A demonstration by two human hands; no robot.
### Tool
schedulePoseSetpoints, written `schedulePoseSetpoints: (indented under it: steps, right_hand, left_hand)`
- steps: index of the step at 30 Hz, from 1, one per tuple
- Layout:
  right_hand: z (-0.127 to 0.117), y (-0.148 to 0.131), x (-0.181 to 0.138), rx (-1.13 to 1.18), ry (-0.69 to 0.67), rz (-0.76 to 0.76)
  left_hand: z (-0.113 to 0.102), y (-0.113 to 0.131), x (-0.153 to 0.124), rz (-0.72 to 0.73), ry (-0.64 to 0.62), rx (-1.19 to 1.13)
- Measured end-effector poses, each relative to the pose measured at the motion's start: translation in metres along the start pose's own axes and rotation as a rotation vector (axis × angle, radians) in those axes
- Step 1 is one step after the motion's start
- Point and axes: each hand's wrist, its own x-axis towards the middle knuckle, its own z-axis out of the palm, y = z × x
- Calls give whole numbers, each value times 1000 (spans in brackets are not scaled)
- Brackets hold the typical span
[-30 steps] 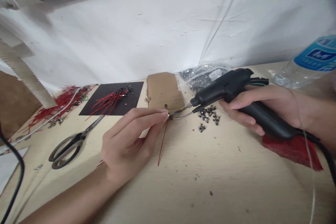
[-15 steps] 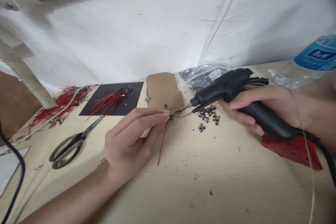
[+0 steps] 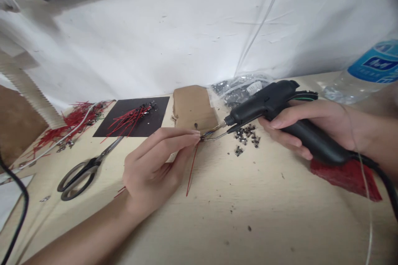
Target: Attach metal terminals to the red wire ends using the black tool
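Note:
My right hand (image 3: pixel 306 126) is wrapped around the handle of a black soldering gun (image 3: pixel 264 105). Its thin metal tip reaches left to the fingertips of my left hand (image 3: pixel 161 161). Those fingers are pinched together at the front edge of a brown cardboard piece (image 3: pixel 195 107). A red wire (image 3: pixel 192 172) hangs down from the pinch onto the table. The small part at the wire's upper end is mostly hidden by fingertips and the tip. Right of the cardboard lie small metal connectors (image 3: pixel 247 134) in a loose heap.
Black-handled scissors (image 3: pixel 83 174) lie left of my left hand. Behind them, a dark sheet (image 3: pixel 105 126) bears red wires with metal ends; a bigger red-wire pile (image 3: pixel 51 134) sits farther left. A clear bag of parts (image 3: pixel 239 91), a water bottle (image 3: pixel 373 66) and a red packet (image 3: pixel 345 178) are at right.
Both hands, the soldering gun and the red wire hold nearly the same place. Only a very slight shift of the whole view shows.

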Motion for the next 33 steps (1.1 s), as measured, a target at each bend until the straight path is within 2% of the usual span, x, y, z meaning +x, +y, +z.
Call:
schedulePoseSetpoints:
  steps: [33]
  right_hand:
    - [-2, 1, 1, 24, -8, -65]
  left_hand:
    - [-2, -1, 0, 30, -37, 1]
